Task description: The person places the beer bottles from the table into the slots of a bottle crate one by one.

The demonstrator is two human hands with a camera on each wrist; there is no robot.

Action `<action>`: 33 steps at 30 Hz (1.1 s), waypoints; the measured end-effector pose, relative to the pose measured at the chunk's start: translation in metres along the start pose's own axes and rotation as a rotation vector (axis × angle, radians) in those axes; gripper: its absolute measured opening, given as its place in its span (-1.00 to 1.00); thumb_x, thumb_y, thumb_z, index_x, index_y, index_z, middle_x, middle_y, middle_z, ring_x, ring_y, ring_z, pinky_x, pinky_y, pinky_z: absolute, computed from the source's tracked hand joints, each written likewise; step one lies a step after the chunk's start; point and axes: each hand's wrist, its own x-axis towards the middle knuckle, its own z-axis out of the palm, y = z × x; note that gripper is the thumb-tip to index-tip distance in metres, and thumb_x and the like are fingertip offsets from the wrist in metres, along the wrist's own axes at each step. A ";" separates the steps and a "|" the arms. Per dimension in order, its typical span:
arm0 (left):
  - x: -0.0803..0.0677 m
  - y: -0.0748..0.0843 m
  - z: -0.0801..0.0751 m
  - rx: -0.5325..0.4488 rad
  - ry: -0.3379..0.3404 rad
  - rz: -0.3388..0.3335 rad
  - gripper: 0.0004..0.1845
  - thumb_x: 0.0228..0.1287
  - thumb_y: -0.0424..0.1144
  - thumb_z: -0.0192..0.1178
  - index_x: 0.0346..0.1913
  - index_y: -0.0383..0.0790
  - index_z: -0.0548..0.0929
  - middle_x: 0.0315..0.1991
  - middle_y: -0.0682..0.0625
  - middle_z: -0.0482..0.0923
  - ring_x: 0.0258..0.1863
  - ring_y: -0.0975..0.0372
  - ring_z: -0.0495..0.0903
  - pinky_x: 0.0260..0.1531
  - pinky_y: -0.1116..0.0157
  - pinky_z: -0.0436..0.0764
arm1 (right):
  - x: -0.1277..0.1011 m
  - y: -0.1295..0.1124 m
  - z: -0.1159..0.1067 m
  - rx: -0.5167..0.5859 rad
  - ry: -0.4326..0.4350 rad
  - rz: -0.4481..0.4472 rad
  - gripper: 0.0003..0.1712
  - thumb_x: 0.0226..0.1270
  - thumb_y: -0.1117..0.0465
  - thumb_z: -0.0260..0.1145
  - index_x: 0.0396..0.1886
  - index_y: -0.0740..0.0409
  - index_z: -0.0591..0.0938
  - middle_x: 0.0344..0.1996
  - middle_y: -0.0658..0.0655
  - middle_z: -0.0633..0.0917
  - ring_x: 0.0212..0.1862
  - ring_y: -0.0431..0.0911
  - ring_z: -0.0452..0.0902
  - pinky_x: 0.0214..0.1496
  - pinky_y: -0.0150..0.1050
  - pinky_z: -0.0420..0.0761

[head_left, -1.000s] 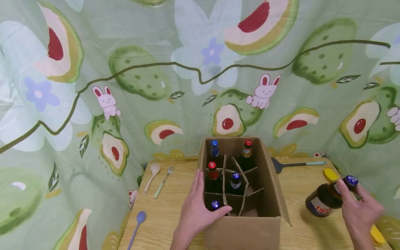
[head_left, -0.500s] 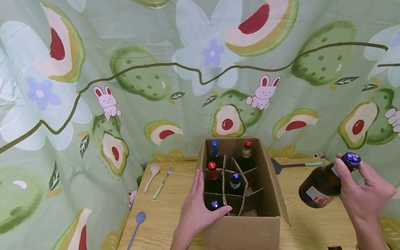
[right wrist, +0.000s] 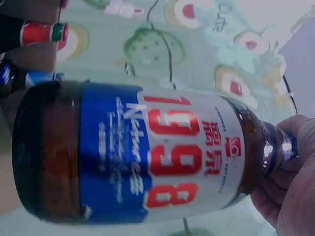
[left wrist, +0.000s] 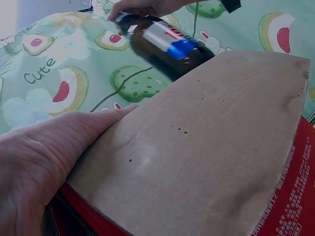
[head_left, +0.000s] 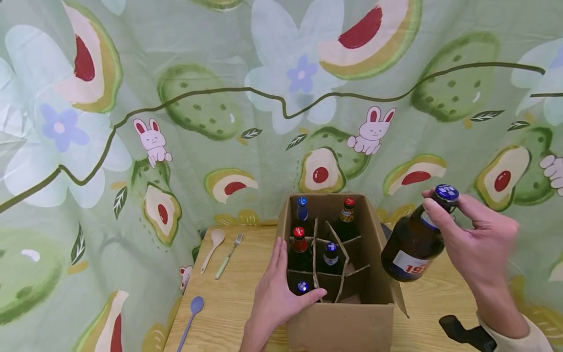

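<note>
My right hand (head_left: 477, 239) grips a brown beer bottle (head_left: 411, 249) by its neck, just under the blue cap. The bottle tilts, its base pointing left and down, overlapping the right wall of an open cardboard box (head_left: 340, 325) in the head view. Its blue and white label reads 1998 in the right wrist view. My left hand (head_left: 278, 298) rests on the box's near left corner, fingers straight along the left edge and thumb across the near rim. Inside the divided box stand several capped bottles, among them a red-capped bottle (head_left: 299, 247) and a blue-capped bottle (head_left: 331, 256).
Cardboard dividers (head_left: 343, 276) split the box into cells. Left of it on the wooden table (head_left: 237, 303) lie a beige spoon (head_left: 215, 242), a fork (head_left: 228, 256) and a blue spoon (head_left: 195, 308). A patterned cloth (head_left: 264, 161) hangs behind. The box's right flap (head_left: 401, 298) sticks outward.
My right hand has raised the beer bottle and carried it left, from over the table's right side to the box's right wall. My left hand has stayed on the box.
</note>
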 end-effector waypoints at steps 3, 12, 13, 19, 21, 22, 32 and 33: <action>0.000 0.001 -0.001 0.009 0.001 -0.001 0.48 -0.21 0.74 0.26 0.72 0.15 -0.14 0.70 0.33 -0.36 0.58 -0.12 0.21 0.30 -0.35 0.38 | 0.003 -0.007 0.009 0.020 -0.024 -0.028 -0.83 0.18 0.43 0.55 -0.24 0.47 0.82 -0.26 -0.03 0.86 -0.46 -0.46 0.53 -0.43 -0.62 0.28; 0.001 0.002 -0.002 0.044 0.002 -0.008 0.49 -0.22 0.76 0.23 0.72 0.14 -0.14 0.71 0.30 -0.35 0.58 -0.10 0.22 0.30 -0.32 0.39 | -0.014 0.003 0.027 0.011 -0.282 -0.003 -0.73 0.03 0.52 0.60 -0.23 0.26 0.86 -0.30 -0.13 0.83 -0.48 -0.41 0.53 -0.50 -0.53 0.33; 0.001 0.002 -0.002 0.043 0.000 -0.010 0.48 -0.22 0.75 0.24 0.73 0.14 -0.13 0.71 0.29 -0.34 0.58 -0.10 0.22 0.31 -0.33 0.39 | -0.017 0.004 0.027 -0.001 -0.305 0.020 -0.71 0.00 0.53 0.60 -0.25 0.22 0.86 -0.33 -0.17 0.81 -0.54 -0.40 0.45 -0.55 -0.50 0.27; 0.001 0.003 -0.001 0.036 -0.007 -0.015 0.47 -0.20 0.72 0.28 0.72 0.15 -0.14 0.71 0.29 -0.35 0.59 -0.10 0.20 0.32 -0.34 0.37 | -0.035 0.010 0.023 -0.100 -0.408 0.086 -0.72 0.02 0.43 0.66 -0.25 0.10 0.88 -0.42 -0.05 0.81 -0.61 -0.37 0.37 -0.62 -0.43 0.22; 0.001 0.002 -0.001 0.038 -0.003 -0.013 0.47 -0.20 0.73 0.27 0.72 0.15 -0.14 0.70 0.31 -0.36 0.58 -0.10 0.21 0.31 -0.33 0.38 | -0.041 0.012 0.022 -0.133 -0.440 0.111 -0.73 0.04 0.37 0.67 -0.23 0.06 0.88 -0.40 -0.03 0.83 -0.65 -0.39 0.33 -0.65 -0.44 0.20; 0.001 0.002 -0.001 0.041 -0.001 -0.013 0.47 -0.20 0.74 0.26 0.72 0.16 -0.14 0.70 0.32 -0.37 0.59 -0.10 0.21 0.31 -0.33 0.39 | -0.044 0.013 0.022 -0.146 -0.461 0.126 -0.75 0.05 0.34 0.67 -0.23 0.04 0.89 -0.42 -0.03 0.83 -0.68 -0.40 0.26 -0.67 -0.44 0.17; 0.000 0.002 -0.001 0.041 0.015 -0.005 0.47 -0.20 0.74 0.25 0.72 0.13 -0.12 0.70 0.30 -0.35 0.60 -0.09 0.18 0.32 -0.33 0.37 | -0.077 0.022 0.024 -0.248 -0.715 0.233 -0.74 0.08 0.09 0.69 -0.34 0.17 0.89 -0.60 -0.13 0.74 -0.68 -0.38 0.09 -0.69 -0.37 0.16; 0.000 0.002 -0.001 0.042 0.014 -0.004 0.48 -0.20 0.75 0.24 0.72 0.12 -0.12 0.71 0.29 -0.35 0.60 -0.09 0.17 0.33 -0.33 0.37 | -0.080 0.023 0.024 -0.255 -0.734 0.235 -0.74 0.07 0.07 0.69 -0.36 0.15 0.89 -0.62 -0.16 0.73 -0.67 -0.39 0.10 -0.67 -0.37 0.18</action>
